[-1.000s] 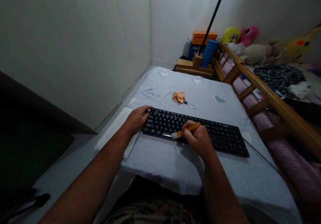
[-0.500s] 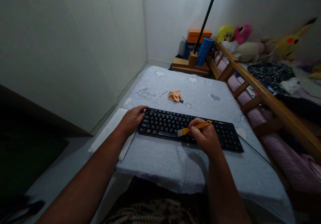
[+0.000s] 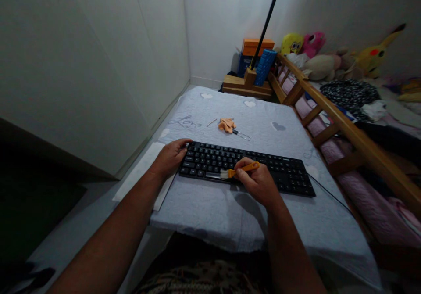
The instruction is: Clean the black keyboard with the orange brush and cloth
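A black keyboard (image 3: 283,175) lies at a slight slant on the cloth-covered table. At its left end my left hand (image 3: 171,157) grips the edge, the thumb and fingers around the corner. My right hand (image 3: 256,180) is closed on the handle of a brush (image 3: 245,168) with a yellow-orange handle and pale bristles. The bristles touch the keyboard's front rows near the space bar. Part of the keys is hidden behind my right hand. Beyond the keyboard lie an orange cloth (image 3: 226,125), a tool with a wire loop (image 3: 241,134) and a thin stick (image 3: 212,122).
White paper (image 3: 138,171) lies under my left forearm at the table's left edge. A cable (image 3: 329,191) runs off to the right. A wooden bed rail (image 3: 348,131) borders the right side. Boxes, a blue roller (image 3: 265,68) and a pole stand behind the table.
My right hand has moved left with the brush, whose bristles now lie farther left along the space bar. My left hand stays on the keyboard's left end. The view has shifted slightly.
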`<act>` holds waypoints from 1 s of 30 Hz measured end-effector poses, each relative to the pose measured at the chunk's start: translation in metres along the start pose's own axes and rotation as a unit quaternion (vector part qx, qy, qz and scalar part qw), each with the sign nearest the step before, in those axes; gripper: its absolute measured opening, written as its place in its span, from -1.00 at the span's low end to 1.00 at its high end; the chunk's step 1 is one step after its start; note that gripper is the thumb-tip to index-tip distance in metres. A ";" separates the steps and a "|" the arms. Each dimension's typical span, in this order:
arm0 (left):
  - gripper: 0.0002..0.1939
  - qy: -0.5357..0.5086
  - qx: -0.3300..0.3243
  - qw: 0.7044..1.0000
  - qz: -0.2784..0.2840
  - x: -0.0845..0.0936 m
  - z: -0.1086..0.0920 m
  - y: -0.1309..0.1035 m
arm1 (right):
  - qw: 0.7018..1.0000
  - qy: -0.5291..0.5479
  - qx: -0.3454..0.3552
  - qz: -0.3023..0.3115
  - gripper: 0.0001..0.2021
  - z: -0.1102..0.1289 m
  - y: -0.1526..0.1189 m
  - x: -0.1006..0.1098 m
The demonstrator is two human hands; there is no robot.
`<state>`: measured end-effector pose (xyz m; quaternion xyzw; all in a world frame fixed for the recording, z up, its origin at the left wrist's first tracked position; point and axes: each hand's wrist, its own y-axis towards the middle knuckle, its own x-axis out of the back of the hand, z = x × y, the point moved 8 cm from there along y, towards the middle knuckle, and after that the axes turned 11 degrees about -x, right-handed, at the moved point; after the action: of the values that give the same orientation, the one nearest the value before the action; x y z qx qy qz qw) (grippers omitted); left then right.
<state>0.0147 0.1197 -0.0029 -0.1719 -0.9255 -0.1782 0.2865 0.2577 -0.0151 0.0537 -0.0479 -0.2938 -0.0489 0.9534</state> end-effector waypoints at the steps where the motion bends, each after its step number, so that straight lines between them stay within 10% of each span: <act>1: -0.52 -0.001 0.001 1.000 0.000 0.000 0.000 0.000 | 1.000 -0.005 -0.003 -0.006 -0.87 -0.002 -0.001 0.005; 23: -0.51 0.022 0.005 1.000 -0.002 0.003 -0.007 0.000 | 0.991 -0.080 -0.063 -0.086 -0.86 -0.034 -0.021 0.079; 30: -0.54 0.023 0.001 1.000 -0.009 0.003 -0.008 0.001 | 0.998 0.047 -0.032 -0.034 -0.84 -0.027 -0.019 0.051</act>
<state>0.0167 0.1180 0.0057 -0.1594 -0.9204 -0.1837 0.3060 0.3125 -0.0409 0.0618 -0.0661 -0.2487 -0.0924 0.9619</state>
